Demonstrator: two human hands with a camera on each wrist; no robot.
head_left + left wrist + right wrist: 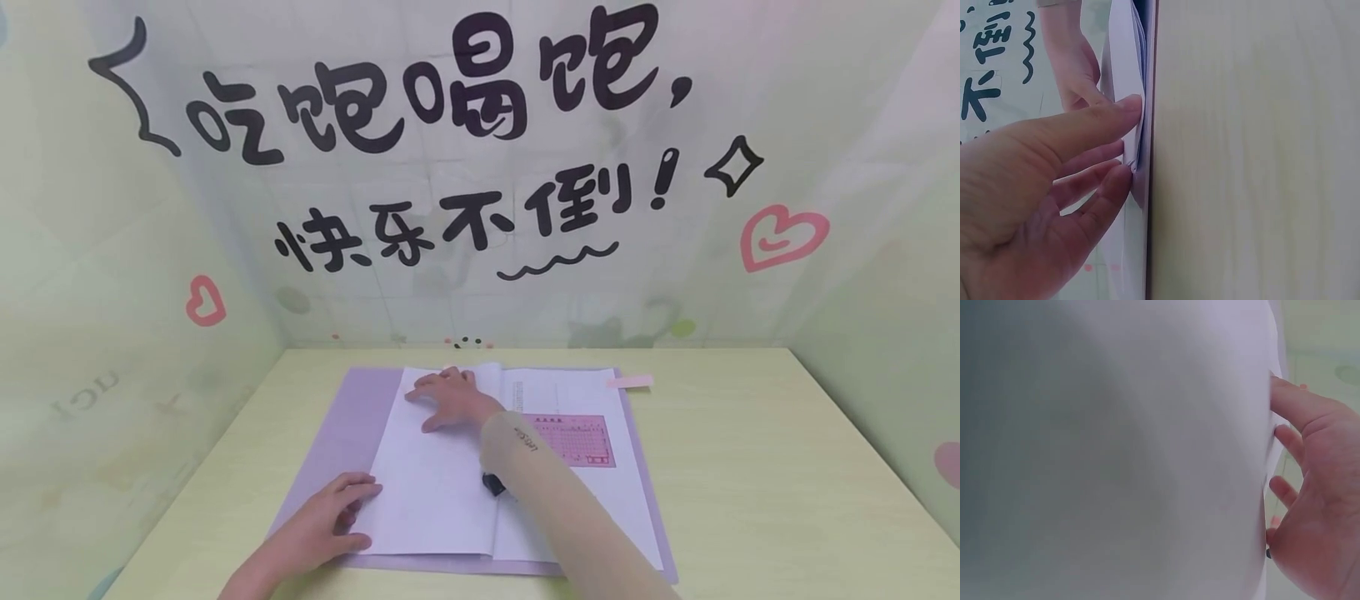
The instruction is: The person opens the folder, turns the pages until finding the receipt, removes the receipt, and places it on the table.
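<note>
A booklet of white sheets lies open on a purple cover (337,433). My right hand (453,400) reaches across and rests, fingers spread, on the upper part of the blank left page (435,492). The right wrist view shows the same hand (1329,481) with its fingertips on the white paper (1147,456). My left hand (326,521) is at the page's lower left, its fingers and thumb touching the side. In the left wrist view, that hand's thumb and fingers (1100,206) lie apart along the edges of the sheets (1127,69).
A pink printed grid (577,442) shows on the right page, partly behind the beige sleeve (555,500). A pale pink tab (632,382) sticks out at upper right. A small black object (492,484) is under the right forearm. Lettered wall sheeting (525,308) stands behind the wooden table (772,483).
</note>
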